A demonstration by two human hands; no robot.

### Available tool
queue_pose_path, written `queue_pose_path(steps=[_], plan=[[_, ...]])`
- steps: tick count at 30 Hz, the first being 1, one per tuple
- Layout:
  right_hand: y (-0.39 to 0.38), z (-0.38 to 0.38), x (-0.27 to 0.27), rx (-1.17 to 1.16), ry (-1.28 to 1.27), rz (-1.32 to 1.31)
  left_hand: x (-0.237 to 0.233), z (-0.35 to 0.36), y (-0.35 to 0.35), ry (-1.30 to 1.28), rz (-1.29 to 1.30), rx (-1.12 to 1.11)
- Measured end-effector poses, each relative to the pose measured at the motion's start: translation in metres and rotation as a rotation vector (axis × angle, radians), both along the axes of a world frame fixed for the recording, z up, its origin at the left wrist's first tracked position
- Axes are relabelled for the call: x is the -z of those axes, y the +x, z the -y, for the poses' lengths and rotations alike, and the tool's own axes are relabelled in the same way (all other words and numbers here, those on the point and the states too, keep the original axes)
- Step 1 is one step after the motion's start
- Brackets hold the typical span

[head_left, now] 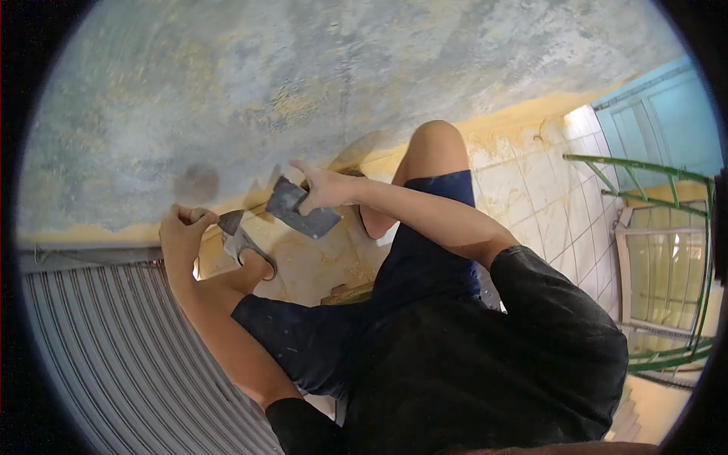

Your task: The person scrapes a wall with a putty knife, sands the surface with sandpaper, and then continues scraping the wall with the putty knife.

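Scrapers meet against the grey wall (288, 68), left of our knee (434, 140), our right hand (327, 187) pinching a wide flat blade (302, 211) by its top edge, our left hand (180, 231) closed round a small putty knife (230, 221), both likely light, stiff, best gripped off their edges.

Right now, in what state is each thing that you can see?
left hand: closed around the small trowel
right hand: gripping the flat grey board, held tilted
wall: mostly coated grey, yellow strip bare at its edge
shutter: rolled down
blue door: appears shut
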State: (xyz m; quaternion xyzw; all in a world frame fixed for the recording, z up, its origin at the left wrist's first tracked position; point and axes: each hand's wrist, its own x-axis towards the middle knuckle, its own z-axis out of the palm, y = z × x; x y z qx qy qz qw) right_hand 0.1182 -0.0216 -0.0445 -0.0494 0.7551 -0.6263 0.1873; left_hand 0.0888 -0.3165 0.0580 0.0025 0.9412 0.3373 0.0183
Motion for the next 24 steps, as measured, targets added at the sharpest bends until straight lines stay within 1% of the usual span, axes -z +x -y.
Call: queue_pose_path(steps=[2,3,4,5,6,7,9,10,11,12,13,15,16,17,18,19,20,21,22,23,24], plan=[[-0.004,-0.021,-0.055,-0.178,0.046,-0.026,-0.002,-0.003,-0.005,0.008,0.04,-0.039],[-0.001,-0.041,-0.09,-0.241,0.096,-0.012,0.002,0.002,-0.011,-0.11,0.007,0.023],[0.0,-0.063,-0.1,-0.144,0.032,-0.013,0.002,0.003,-0.012,-0.115,-0.003,0.054],[0.005,-0.084,-0.107,-0.045,-0.034,-0.013,0.002,0.003,-0.013,-0.031,0.038,0.079],[0.02,-0.104,-0.129,0.12,-0.338,0.032,0.002,0.0,-0.013,0.053,0.083,0.103],[0.038,-0.126,-0.147,0.281,-0.644,0.071,-0.005,-0.006,-0.01,0.048,0.081,0.134],[0.052,-0.188,-0.138,0.487,-0.683,-0.07,-0.023,-0.018,0.0,0.051,0.262,0.072],[0.058,-0.218,-0.119,0.613,-0.783,-0.073,-0.02,-0.015,0.001,0.042,0.26,0.092],[0.063,-0.243,-0.1,0.777,-0.809,-0.109,-0.012,-0.009,0.0,0.085,0.291,0.147],[0.064,-0.269,-0.067,0.891,-0.83,-0.1,-0.006,-0.007,-0.002,0.129,0.323,0.2],[0.065,-0.284,-0.037,1.027,-0.76,-0.122,-0.004,-0.013,0.0,0.122,0.322,0.211],[0.059,-0.311,0.065,1.285,-0.598,-0.193,0.001,-0.026,0.004,0.232,0.375,0.175],[0.058,-0.306,0.095,1.376,-0.629,-0.115,0.009,-0.026,0.001,0.228,0.372,0.18],[0.055,-0.299,0.125,1.418,-0.653,0.026,0.021,-0.024,-0.001,0.202,0.369,0.184],[0.05,-0.294,0.17,1.431,-0.783,0.071,0.031,-0.023,-0.003,0.177,0.366,0.187],[0.043,-0.281,0.2,1.391,-0.994,0.153,0.034,-0.025,-0.004,0.102,0.308,0.213],[0.034,-0.264,0.228,1.408,-1.06,0.312,0.036,-0.026,-0.005,0.099,0.311,0.214],[0.021,-0.249,0.263,1.334,-1.139,0.356,0.037,-0.031,-0.006,0.092,0.285,0.2],[0.012,-0.222,0.243,1.317,-1.169,0.426,0.038,-0.035,-0.008,0.086,0.258,0.189],[0.0,-0.209,0.271,1.207,-1.212,0.493,0.037,-0.039,-0.009,0.083,0.26,0.196],[-0.01,-0.187,0.255,1.14,-1.174,0.544,0.034,-0.041,-0.01,-0.02,0.244,0.187]])
